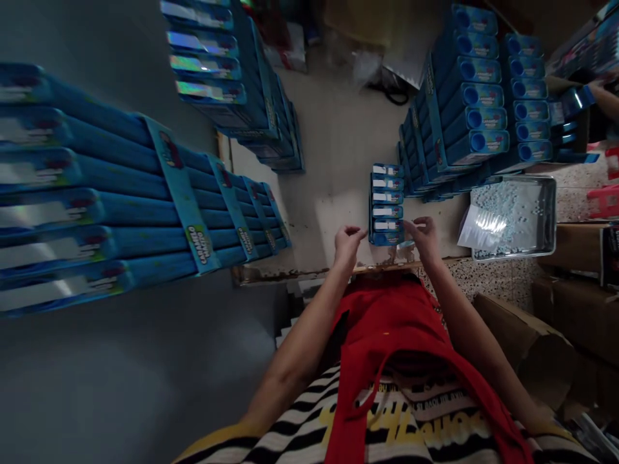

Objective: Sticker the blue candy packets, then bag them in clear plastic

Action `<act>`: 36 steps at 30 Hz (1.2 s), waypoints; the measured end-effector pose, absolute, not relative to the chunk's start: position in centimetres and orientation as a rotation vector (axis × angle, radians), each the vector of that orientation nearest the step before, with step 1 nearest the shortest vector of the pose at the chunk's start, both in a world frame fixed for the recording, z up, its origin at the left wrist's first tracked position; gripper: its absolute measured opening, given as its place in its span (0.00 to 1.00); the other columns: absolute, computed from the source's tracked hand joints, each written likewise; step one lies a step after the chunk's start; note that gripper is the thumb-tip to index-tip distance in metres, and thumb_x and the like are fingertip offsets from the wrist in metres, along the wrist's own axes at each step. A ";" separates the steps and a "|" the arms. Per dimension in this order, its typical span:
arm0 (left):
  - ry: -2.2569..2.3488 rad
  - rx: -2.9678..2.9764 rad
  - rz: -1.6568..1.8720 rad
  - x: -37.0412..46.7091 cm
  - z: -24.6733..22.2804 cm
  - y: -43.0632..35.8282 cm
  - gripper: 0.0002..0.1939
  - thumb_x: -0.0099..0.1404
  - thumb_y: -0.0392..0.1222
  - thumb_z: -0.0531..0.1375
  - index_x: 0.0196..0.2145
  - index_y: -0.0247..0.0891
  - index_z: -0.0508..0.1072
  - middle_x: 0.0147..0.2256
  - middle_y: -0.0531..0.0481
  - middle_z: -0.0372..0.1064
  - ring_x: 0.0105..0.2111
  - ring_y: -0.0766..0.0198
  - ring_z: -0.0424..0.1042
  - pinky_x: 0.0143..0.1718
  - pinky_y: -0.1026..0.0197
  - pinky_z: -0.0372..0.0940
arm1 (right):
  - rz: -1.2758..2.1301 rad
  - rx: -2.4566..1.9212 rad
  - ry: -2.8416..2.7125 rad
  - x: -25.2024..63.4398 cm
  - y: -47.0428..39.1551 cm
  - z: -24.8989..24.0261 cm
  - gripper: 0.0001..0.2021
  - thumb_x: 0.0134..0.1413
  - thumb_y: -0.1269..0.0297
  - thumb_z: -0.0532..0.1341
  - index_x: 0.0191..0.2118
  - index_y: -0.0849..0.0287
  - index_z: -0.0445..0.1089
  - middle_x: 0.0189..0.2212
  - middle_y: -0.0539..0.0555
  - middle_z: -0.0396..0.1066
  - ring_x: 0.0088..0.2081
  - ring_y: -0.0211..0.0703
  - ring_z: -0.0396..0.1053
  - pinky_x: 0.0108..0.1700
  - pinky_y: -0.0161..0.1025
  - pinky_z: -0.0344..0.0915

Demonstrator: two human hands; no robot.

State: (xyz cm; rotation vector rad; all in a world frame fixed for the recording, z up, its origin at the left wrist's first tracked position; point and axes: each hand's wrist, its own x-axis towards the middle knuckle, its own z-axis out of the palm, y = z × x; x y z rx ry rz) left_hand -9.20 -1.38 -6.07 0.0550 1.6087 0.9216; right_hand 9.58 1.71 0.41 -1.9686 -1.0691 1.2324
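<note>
A small blue display box (387, 237) stands near the table's front edge. It holds a row of blue packs (387, 198) with whitish strips on their upper faces. My left hand (347, 245) is just left of the box, fingers loosely bent toward its near corner; a narrow gap seems to separate them. On the other side, my right hand (423, 238) has its fingers apart, one fingertip at or against the box's right edge. Neither hand shows a firm grip. A shiny clear patch lies by the box's near right corner, too blurred to identify.
Tall stacks of blue boxes rise at left (145, 238), back left (232, 84) and right (464, 116). A metal tray (541, 241) of small pale pieces and a paper sheet (478, 229) sits right. Cardboard boxes (565, 303) stand below it. Another person's arm (607, 100) reaches in at far right.
</note>
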 end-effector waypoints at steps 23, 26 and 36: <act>1.408 0.474 0.907 -10.2 0.6 -6.8 0.17 0.50 0.53 0.72 0.23 0.39 0.73 0.20 0.55 0.65 0.22 0.67 0.63 0.26 0.64 0.59 | 1.599 -1.832 -1.083 10.3 -1.8 3.5 0.32 0.36 0.52 0.78 0.45 0.53 0.62 0.26 0.45 0.76 0.30 0.44 0.75 0.37 0.42 0.68; 1.509 0.565 0.944 -9.7 -0.7 -6.7 0.14 0.53 0.52 0.69 0.24 0.40 0.75 0.21 0.55 0.66 0.23 0.66 0.64 0.27 0.63 0.59 | 1.476 -1.881 -1.159 9.5 -1.9 2.4 0.30 0.41 0.50 0.76 0.43 0.51 0.59 0.25 0.44 0.75 0.30 0.46 0.76 0.35 0.42 0.68; 1.631 0.593 0.986 -9.5 -3.7 -5.5 0.11 0.57 0.50 0.68 0.28 0.40 0.77 0.25 0.53 0.72 0.27 0.62 0.73 0.32 0.61 0.69 | 1.090 -2.102 -1.497 7.2 0.1 1.3 0.23 0.48 0.60 0.71 0.42 0.49 0.56 0.25 0.43 0.74 0.31 0.47 0.77 0.39 0.45 0.68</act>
